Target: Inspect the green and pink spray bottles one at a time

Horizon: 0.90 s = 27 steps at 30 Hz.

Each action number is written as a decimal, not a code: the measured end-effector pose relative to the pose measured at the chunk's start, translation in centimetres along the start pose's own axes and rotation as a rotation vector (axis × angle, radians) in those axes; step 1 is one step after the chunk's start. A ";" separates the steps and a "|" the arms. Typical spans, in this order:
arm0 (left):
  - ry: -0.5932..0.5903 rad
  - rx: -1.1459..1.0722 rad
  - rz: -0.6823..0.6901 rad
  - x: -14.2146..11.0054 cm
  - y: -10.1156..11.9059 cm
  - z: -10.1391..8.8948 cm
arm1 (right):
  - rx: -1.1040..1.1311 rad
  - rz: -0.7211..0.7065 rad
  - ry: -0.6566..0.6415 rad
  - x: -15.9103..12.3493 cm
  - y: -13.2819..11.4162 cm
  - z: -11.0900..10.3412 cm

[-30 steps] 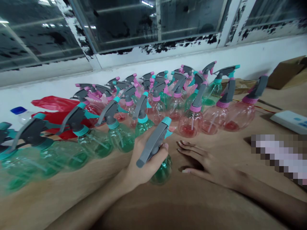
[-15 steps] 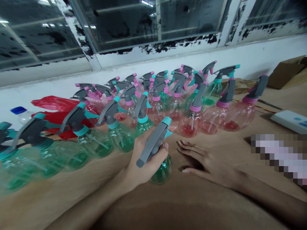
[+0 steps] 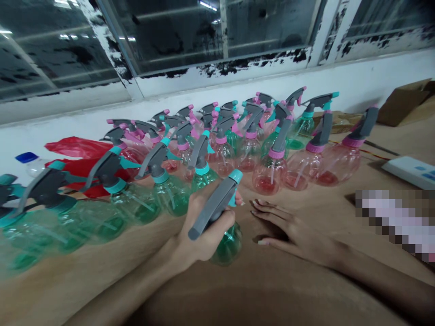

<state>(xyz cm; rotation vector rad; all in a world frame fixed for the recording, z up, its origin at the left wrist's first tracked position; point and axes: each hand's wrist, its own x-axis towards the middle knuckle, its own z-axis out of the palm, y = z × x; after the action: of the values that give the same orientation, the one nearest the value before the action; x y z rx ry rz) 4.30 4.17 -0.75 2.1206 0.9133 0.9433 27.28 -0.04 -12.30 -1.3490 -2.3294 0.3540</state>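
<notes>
Beside the green bottle [image 3: 227,248], the right grip [image 3: 294,228] rests spread on the surface [image 3: 268,285]; the left grip [image 3: 208,239] wraps the bottle's neck.

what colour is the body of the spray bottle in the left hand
The bottle body below the left hand's grip is see-through green, seen best in the head view.

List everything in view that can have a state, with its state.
Left hand: closed around the held bottle.
Held bottle: green, spray head fitted.
Right hand: palm down, at the table.
Other green bottles: standing, spray heads fitted.
Pink bottles: standing, spray heads fitted.
Red plastic: crumpled.
Blue cap: on its bottle.
White device: on or off, cannot tell.
</notes>
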 end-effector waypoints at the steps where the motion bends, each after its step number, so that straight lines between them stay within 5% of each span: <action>1: -0.003 0.004 0.004 0.1 0.1 0.0 | 0.002 0.001 0.000 0.0 -0.1 0.0; 8: 0.135 0.077 -0.035 0.1 -0.5 0.7 | 0.014 -0.004 0.014 0.0 0.0 0.0; 21: 0.153 0.062 0.003 0.0 -0.5 0.8 | 0.018 -0.015 0.026 0.1 -0.2 -0.1; 27: 0.181 0.043 -0.014 0.7 -0.5 2.7 | 0.040 0.026 0.035 -0.2 -1.1 -1.4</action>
<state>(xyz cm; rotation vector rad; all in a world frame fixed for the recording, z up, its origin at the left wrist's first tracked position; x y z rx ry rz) 6.61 4.25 -2.32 2.0864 1.0450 1.1318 27.20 -0.71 -10.62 -1.3569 -2.2663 0.3808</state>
